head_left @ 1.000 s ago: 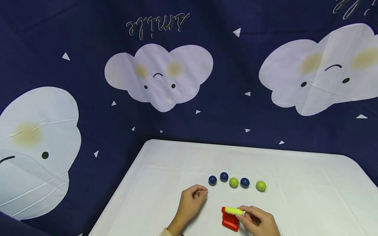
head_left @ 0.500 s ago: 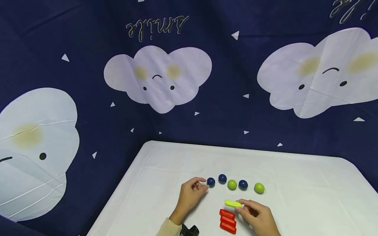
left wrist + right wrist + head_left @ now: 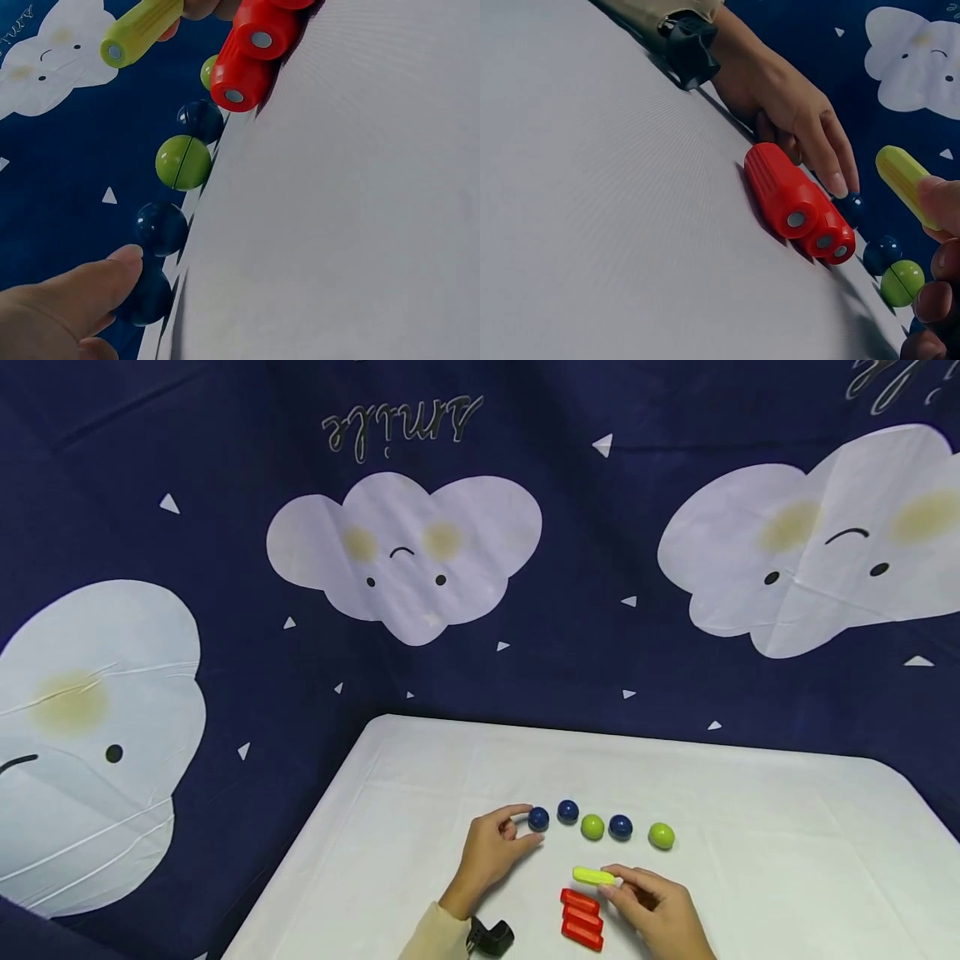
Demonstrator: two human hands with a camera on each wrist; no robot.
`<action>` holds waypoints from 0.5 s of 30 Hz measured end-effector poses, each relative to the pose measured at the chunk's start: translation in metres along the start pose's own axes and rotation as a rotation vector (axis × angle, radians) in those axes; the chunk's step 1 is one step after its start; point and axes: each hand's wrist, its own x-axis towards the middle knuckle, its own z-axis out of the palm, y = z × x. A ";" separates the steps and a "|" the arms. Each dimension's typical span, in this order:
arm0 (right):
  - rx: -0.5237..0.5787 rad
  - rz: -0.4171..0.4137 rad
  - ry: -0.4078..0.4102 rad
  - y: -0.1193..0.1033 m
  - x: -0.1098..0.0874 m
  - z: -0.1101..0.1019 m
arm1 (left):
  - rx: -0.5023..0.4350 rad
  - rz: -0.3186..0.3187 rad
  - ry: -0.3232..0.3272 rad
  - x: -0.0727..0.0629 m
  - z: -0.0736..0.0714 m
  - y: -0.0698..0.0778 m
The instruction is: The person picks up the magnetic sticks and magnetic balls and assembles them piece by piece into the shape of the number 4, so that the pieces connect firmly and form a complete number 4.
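My left hand reaches around the leftmost blue ball, thumb and index finger spread on either side of it. In the left wrist view the thumb overlaps this ball, and the index finger is hidden. My right hand pinches a yellow magnetic stick by one end between thumb and fingers, level above the table. A round metal disc shows in the stick's free end. Several red magnetic sticks lie side by side just below it, metal discs in their ends.
Right of the left hand's ball, two more blue balls and two green balls form a loose row on the white table. A black wrist device sits at the left sleeve. A dark blue cloud-print curtain hangs behind.
My left hand has moved forward and right to the leftmost blue ball, its thumb and index finger spreading. The right hand has lifted the yellow stick away from the red sticks, then held it nearly still.
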 end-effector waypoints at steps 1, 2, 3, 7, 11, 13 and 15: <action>0.002 -0.004 0.006 0.000 0.000 0.000 | 0.004 0.006 0.001 0.002 0.001 0.000; -0.001 -0.011 0.010 0.000 0.000 0.000 | 0.009 0.008 0.001 0.003 0.003 0.000; -0.001 -0.022 0.014 0.000 0.000 0.000 | 0.011 0.014 0.004 0.005 0.004 0.000; -0.001 -0.074 0.025 0.003 0.000 0.002 | 0.040 0.023 0.018 0.011 0.008 -0.002; 0.001 -0.104 0.027 0.006 -0.001 0.003 | 0.083 0.026 0.043 0.012 0.010 -0.001; -0.004 -0.113 0.030 0.007 -0.002 0.003 | 0.094 0.024 0.047 0.012 0.011 0.000; -0.006 -0.117 0.029 0.008 -0.002 0.003 | 0.091 0.016 0.050 0.012 0.012 0.000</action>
